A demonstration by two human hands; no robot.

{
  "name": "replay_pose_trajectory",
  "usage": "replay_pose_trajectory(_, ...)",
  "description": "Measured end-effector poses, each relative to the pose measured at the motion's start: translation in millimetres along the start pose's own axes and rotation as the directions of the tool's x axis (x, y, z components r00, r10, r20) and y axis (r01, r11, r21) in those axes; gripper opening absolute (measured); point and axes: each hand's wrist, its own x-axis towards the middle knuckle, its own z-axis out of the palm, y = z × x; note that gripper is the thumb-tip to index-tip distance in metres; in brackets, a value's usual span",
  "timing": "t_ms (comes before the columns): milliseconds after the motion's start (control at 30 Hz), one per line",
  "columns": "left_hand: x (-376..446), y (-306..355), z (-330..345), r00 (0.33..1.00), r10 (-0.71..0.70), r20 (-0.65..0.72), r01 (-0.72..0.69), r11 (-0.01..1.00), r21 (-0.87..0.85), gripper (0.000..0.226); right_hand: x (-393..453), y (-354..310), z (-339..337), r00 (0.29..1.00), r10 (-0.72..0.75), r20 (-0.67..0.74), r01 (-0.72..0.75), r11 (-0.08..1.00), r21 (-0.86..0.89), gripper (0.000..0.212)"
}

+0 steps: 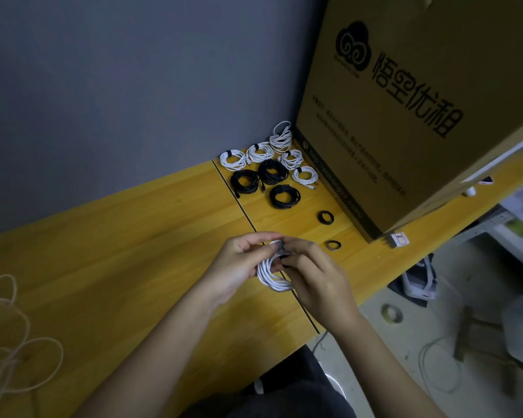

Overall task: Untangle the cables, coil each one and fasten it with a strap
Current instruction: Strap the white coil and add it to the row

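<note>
Your left hand [239, 263] and right hand [317, 273] both have a grip on the white coiled cable [274, 274], held just above the yellow counter [118, 267]. Fingers pinch a dark strap [280, 245] at the coil's top, but your fingers cover most of it, so can't tell if it's closed. Finished white coils [260, 152] and black coils [272, 171] sit near the cardboard box [405, 116]. Two loose strap rings [325, 217] lie beside it. A loose tangled cable [9, 342] runs off the left edge.

Cardboard box [405, 122]: black cloud logo, "悟空优租" in large print; smaller print, web address illegible.
</note>
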Motion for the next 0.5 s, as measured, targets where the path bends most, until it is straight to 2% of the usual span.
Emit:
replay_pose_trajectory(200, -2.8, 5.0, -7.6, 1.000, 0.004, 0.017, -0.004, 0.999, 0.041, 0.019, 7.5, -3.7, -3.4, 0.999, 0.027, 0.020, -0.029, 0.994, 0.109, 0.003)
replay_pose_trajectory(367, -8.9, 12.2, -11.7, 0.999, 0.019, 0.047, -0.020, 0.999, 0.040, 0.022, 15.8, -8.5, -6.2, 0.999, -0.027, -0.038, 0.030, 0.997, 0.065, 0.019)
replay_pose_trajectory(500, -14.3, 20.3, -11.7, 0.998, 0.054, 0.026, -0.056, 0.997, 0.052, 0.023, 21.5, -11.1, -8.5, 0.996, -0.073, -0.049, 0.079, 0.985, 0.152, 0.002)
